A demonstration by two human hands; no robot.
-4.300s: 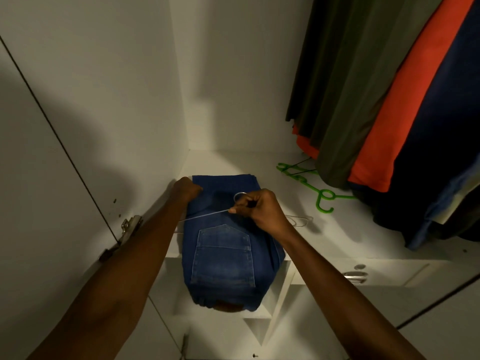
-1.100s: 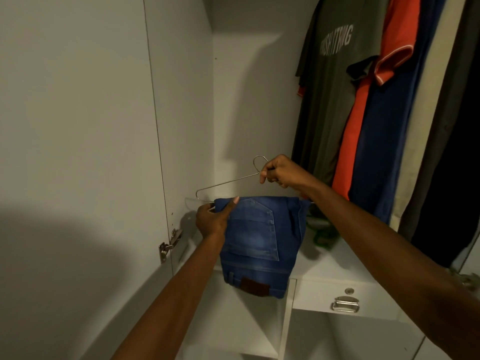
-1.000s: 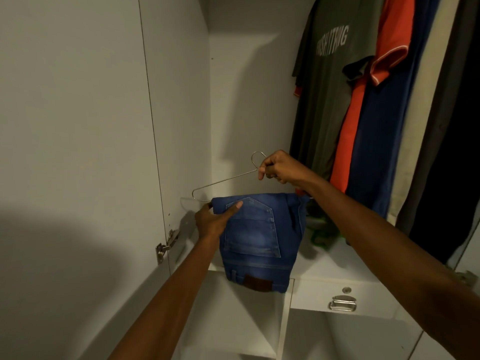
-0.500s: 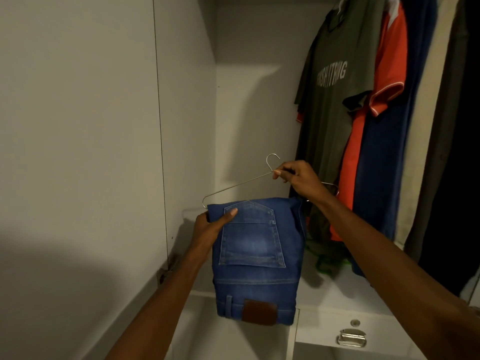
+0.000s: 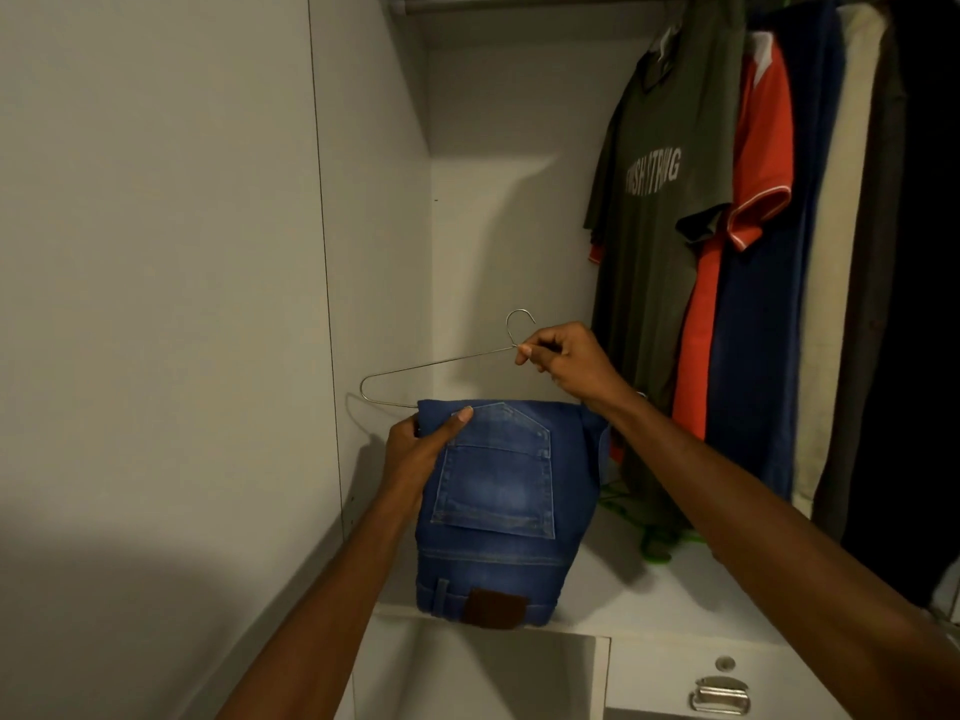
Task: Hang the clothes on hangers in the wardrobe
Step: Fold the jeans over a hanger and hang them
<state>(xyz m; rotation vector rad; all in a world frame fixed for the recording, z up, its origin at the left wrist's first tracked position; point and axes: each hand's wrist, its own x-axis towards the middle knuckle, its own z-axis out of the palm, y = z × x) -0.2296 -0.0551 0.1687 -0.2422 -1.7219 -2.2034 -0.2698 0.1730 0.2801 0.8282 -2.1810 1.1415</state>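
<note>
Over the wardrobe shelf: folded jeans draped on a wire hanger, held up. Right hand pinched hanger's neck; left hand gripped jeans' top-left edge. Rightward hung shirts; overhead, the rail.

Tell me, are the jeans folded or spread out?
Folded: the jeans hang doubled over the hanger bar as a compact block, back pocket and waistband patch facing out.

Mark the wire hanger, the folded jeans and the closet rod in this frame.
wire hanger (image 5: 441, 362): head view, on its sloping left shoulder wire.
folded jeans (image 5: 498, 480): head view, on the back pocket.
closet rod (image 5: 519, 2): head view, on the bare stretch left of the shirts.
</note>
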